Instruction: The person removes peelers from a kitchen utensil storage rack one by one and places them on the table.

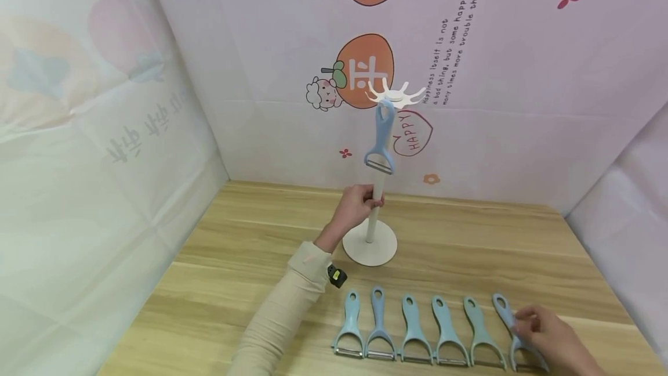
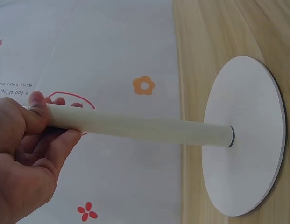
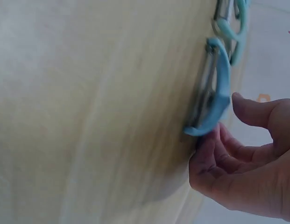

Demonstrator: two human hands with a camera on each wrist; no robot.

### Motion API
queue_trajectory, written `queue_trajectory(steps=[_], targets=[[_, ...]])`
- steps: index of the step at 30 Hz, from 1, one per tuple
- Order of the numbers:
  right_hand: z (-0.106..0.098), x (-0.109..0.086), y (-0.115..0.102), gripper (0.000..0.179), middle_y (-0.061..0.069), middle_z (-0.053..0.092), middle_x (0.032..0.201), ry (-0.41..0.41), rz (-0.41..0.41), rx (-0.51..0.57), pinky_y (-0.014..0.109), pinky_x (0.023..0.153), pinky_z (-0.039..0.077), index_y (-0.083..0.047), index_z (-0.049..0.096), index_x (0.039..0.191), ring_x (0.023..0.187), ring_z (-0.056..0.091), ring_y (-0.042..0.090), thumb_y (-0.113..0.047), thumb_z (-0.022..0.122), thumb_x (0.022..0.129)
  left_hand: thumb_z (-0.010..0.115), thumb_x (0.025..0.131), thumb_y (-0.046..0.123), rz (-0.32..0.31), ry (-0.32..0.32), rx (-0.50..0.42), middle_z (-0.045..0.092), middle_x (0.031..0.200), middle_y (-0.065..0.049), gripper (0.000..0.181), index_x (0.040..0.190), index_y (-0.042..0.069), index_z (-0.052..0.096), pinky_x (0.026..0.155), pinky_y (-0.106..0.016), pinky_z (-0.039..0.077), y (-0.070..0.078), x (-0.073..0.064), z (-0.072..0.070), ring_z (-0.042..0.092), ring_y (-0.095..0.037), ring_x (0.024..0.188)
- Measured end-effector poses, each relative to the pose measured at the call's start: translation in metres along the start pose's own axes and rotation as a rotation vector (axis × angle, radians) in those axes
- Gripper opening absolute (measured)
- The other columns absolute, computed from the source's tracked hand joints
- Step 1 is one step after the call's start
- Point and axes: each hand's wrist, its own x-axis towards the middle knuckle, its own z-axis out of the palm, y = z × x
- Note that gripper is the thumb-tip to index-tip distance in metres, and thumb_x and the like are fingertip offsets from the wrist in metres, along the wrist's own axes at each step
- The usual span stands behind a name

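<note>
My left hand (image 1: 360, 205) grips the white pole (image 2: 149, 127) of an upright stand, thumb on one side and fingers curled round the other. A round white base (image 2: 252, 140) carries the pole on the table. From the pronged white top (image 1: 399, 96) a blue peeler (image 1: 382, 135) hangs by its handle hole, blade down. My right hand (image 1: 550, 332) is at the rightmost blue peeler (image 3: 219, 100) of a row on the table. Its thumb and fingers stand apart on either side of the handle, thumb tip close beside it.
Left of that peeler, several blue and green peelers, including a green one (image 1: 481, 329) and a pale blue one (image 1: 351, 321), lie side by side, blades toward me. A wood-grain table (image 1: 224, 266) meets a printed cloth backdrop (image 1: 271, 132) behind the stand. Cloth also hangs at both sides.
</note>
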Motion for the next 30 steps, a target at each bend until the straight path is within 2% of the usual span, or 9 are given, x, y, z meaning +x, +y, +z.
queue_trajectory(steps=[4,7,14,21,25,28,30], targets=[[-0.009,0.001,-0.003,0.05,0.018,0.068,0.107,0.038,-0.05,-0.015,0.043,0.075,0.055,0.01,0.052,0.125,0.097,0.065,0.031,-0.034,0.059,0.1,0.066,0.093,0.0,0.017,0.042,0.0,0.076,0.092,-0.011,0.007,0.096,0.0,0.072,0.083,-0.028,0.059,-0.002,0.0,0.0,0.074,-0.016,0.087],[-0.015,0.003,-0.008,0.049,0.023,0.067,0.111,0.088,-0.09,-0.017,0.044,0.076,0.056,0.011,0.053,0.124,0.1,0.065,0.036,-0.032,0.059,0.101,0.068,0.092,0.001,0.021,0.071,0.004,0.076,0.092,-0.011,0.007,0.095,0.0,0.074,0.081,-0.027,0.059,-0.004,-0.002,0.001,0.074,-0.017,0.088],[-0.037,0.011,-0.028,0.041,0.024,0.067,0.106,0.176,-0.167,-0.008,0.041,0.073,0.056,0.011,0.053,0.123,0.097,0.065,0.04,-0.023,0.059,0.101,0.072,0.089,0.004,0.037,0.159,0.011,0.077,0.09,-0.012,0.006,0.091,-0.001,0.076,0.079,-0.028,0.06,-0.005,-0.008,0.002,0.075,-0.019,0.086],[-0.052,0.022,-0.075,0.043,0.022,0.066,0.11,0.204,-0.234,0.015,0.045,0.075,0.056,0.008,0.053,0.127,0.1,0.065,0.04,-0.027,0.058,0.101,0.073,0.088,0.003,0.047,0.196,-0.064,0.077,0.09,-0.014,0.01,0.094,-0.004,0.076,0.08,-0.032,0.06,-0.008,-0.009,0.005,0.076,-0.02,0.086],[-0.05,0.031,-0.108,0.042,0.018,0.067,0.111,0.247,-0.302,0.027,0.037,0.074,0.054,0.003,0.055,0.127,0.102,0.065,0.036,-0.031,0.059,0.102,0.074,0.088,0.004,0.046,0.193,-0.077,0.077,0.092,-0.014,0.011,0.096,-0.002,0.076,0.08,-0.031,0.061,-0.008,-0.009,0.006,0.076,-0.02,0.086],[-0.051,0.038,-0.135,0.041,0.016,0.067,0.11,0.294,-0.368,0.047,0.029,0.075,0.052,0.001,0.057,0.127,0.102,0.064,0.032,-0.032,0.058,0.102,0.074,0.088,0.005,0.045,0.183,-0.047,0.078,0.093,-0.014,0.013,0.098,-0.002,0.076,0.079,-0.03,0.06,-0.007,-0.009,0.005,0.076,-0.019,0.086],[-0.054,0.043,-0.154,0.041,0.016,0.066,0.112,0.322,-0.409,0.074,0.022,0.078,0.051,0.0,0.056,0.128,0.103,0.062,0.025,-0.033,0.057,0.102,0.074,0.088,0.006,0.043,0.167,-0.016,0.078,0.094,-0.013,0.013,0.098,-0.002,0.075,0.078,-0.029,0.06,-0.005,-0.009,0.004,0.076,-0.019,0.087]])
